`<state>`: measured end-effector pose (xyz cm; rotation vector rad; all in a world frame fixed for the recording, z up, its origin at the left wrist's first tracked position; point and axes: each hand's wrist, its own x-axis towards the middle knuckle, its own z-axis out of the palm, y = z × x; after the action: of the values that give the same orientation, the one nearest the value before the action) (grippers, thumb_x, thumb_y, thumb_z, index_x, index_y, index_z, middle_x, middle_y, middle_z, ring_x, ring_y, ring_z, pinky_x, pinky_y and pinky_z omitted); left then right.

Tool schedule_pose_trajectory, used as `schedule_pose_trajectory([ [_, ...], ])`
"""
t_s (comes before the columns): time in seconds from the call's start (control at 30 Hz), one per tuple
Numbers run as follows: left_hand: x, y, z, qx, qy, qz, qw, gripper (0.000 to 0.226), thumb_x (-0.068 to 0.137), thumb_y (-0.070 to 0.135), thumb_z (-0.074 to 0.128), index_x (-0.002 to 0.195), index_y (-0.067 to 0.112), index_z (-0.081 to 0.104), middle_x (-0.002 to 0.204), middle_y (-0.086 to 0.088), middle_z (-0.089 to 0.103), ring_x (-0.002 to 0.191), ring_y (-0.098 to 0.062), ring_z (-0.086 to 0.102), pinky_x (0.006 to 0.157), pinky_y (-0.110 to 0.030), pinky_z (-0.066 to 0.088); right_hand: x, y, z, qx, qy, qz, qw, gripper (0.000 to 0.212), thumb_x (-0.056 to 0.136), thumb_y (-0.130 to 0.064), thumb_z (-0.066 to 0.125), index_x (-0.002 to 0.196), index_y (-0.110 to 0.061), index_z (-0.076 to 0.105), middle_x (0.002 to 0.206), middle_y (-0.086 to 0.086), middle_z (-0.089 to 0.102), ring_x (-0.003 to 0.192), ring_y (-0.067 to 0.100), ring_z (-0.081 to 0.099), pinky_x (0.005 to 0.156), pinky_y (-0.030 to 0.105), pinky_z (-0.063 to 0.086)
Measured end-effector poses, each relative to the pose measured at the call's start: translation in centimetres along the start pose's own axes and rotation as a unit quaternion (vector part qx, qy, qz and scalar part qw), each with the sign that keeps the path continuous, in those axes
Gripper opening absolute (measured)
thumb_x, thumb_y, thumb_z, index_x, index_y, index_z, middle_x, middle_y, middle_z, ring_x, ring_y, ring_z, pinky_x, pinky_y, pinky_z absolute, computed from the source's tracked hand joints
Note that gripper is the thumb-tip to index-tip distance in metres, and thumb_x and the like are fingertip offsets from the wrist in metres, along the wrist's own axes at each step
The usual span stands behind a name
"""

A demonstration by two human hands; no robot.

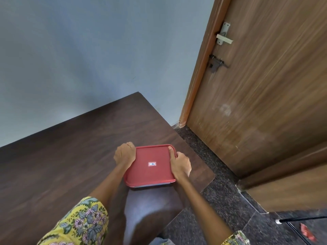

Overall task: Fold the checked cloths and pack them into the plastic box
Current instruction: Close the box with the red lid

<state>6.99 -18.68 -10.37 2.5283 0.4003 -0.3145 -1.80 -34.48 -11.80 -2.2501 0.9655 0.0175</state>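
Both hands grip plastic box (150,185): left hand (124,154), right hand (180,164), fingers curled over red lid (152,172) edges.

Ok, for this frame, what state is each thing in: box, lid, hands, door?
plastic box: on the table, closed.
red lid: on the box, labelled 61.
left hand: grips the lid's left edge.
right hand: grips the right edge, thumb on top.
door: shut.
checked cloths: none visible.
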Motion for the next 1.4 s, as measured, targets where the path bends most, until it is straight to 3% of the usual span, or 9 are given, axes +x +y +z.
schedule_pose_trajectory([
  [0.13,-1.0,-0.8,-0.5,-0.032,-0.019,0.004,0.999,0.057,0.099,0.043,0.025,0.111,0.001,0.062,0.117,-0.022,0.063,0.112,-0.037,0.057,0.095,-0.041,0.043,-0.7,-0.2,-0.4,-0.007,0.005,0.018,1.0,0.062,0.093,-0.06,0.027,0.092,-0.01,0.062,0.102,0.013,0.069,0.094,0.031,0.064,0.076,0.035,0.046],
  [0.27,-3.1,-2.6,-0.5,-0.01,-0.011,-0.02,1.0,0.064,0.096,0.056,0.022,0.115,0.006,0.058,0.119,-0.019,0.062,0.113,-0.035,0.057,0.095,-0.041,0.041,-2.6,0.1,-0.2,-0.045,-0.027,0.021,0.998,0.048,0.098,-0.047,0.02,0.113,-0.007,0.043,0.111,0.017,0.065,0.102,0.035,0.062,0.082,0.039,0.046],
  [0.43,-4.4,-4.1,-1.1,-0.029,0.025,-0.054,0.998,0.066,0.099,0.049,0.018,0.112,0.004,0.065,0.115,-0.019,0.065,0.11,-0.035,0.059,0.094,-0.04,0.043,-2.1,-4.2,-1.7,-0.283,-0.036,-0.085,0.955,0.057,0.094,-0.028,0.033,0.145,-0.007,0.017,0.132,0.018,0.051,0.118,0.032,0.05,0.091,0.042,0.045],
  [0.53,-4.4,-4.2,-1.7,-0.195,0.044,-0.079,0.977,0.062,0.102,0.038,0.019,0.106,0.003,0.07,0.113,-0.024,0.066,0.108,-0.037,0.058,0.092,-0.038,0.044,-1.1,-9.6,-0.1,-0.214,-0.054,-0.26,0.94,0.038,0.093,-0.024,0.035,0.123,-0.004,0.046,0.121,0.02,0.056,0.11,0.034,0.054,0.089,0.042,0.043],
  [0.67,-5.2,-5.1,-1.0,-0.191,0.055,-0.131,0.971,0.065,0.101,0.041,0.018,0.105,0.0,0.069,0.111,-0.025,0.066,0.106,-0.039,0.06,0.087,-0.039,0.046,-2.6,-13.5,4.5,-0.164,-0.237,-0.229,0.93,0.045,0.095,-0.027,0.03,0.107,0.002,0.061,0.117,0.025,0.061,0.11,0.036,0.058,0.09,0.037,0.044],
  [0.87,-5.1,-5.1,-0.3,-0.135,0.091,-0.11,0.981,0.059,0.101,0.037,0.025,0.097,-0.002,0.069,0.102,-0.024,0.068,0.098,-0.04,0.062,0.077,-0.038,0.046,-1.7,-13.9,7.1,-0.256,-0.228,-0.21,0.916,0.04,0.087,-0.027,0.04,0.109,-0.002,0.063,0.119,0.018,0.063,0.111,0.034,0.059,0.087,0.033,0.045],
  [1.2,-3.8,-5.4,0.0,-0.139,0.123,-0.051,0.981,0.055,0.101,0.033,0.031,0.083,-0.003,0.068,0.09,-0.023,0.069,0.087,-0.038,0.064,0.072,-0.038,0.046,-0.8,-13.6,7.5,-0.202,-0.189,-0.213,0.937,0.043,0.092,-0.03,0.036,0.106,-0.002,0.064,0.114,0.019,0.065,0.106,0.035,0.061,0.085,0.035,0.046],
  [1.3,-2.9,-4.7,-0.3,-0.25,0.155,-0.001,0.956,0.046,0.102,0.026,0.032,0.089,0.003,0.07,0.096,-0.016,0.072,0.092,-0.032,0.066,0.078,-0.033,0.047,0.0,-13.2,6.0,-0.118,-0.199,-0.213,0.949,0.04,0.093,-0.043,0.04,0.102,-0.01,0.06,0.11,0.014,0.066,0.106,0.032,0.06,0.085,0.036,0.044],
  [1.4,-3.0,-4.0,-0.2,-0.361,0.236,-0.023,0.902,0.031,0.1,0.015,0.036,0.119,0.002,0.056,0.118,-0.016,0.064,0.11,-0.031,0.059,0.094,-0.036,0.043,1.4,-11.2,4.0,-0.07,-0.177,-0.224,0.956,0.03,0.09,-0.046,0.046,0.091,-0.017,0.055,0.102,0.007,0.067,0.098,0.028,0.061,0.077,0.032,0.04],
])
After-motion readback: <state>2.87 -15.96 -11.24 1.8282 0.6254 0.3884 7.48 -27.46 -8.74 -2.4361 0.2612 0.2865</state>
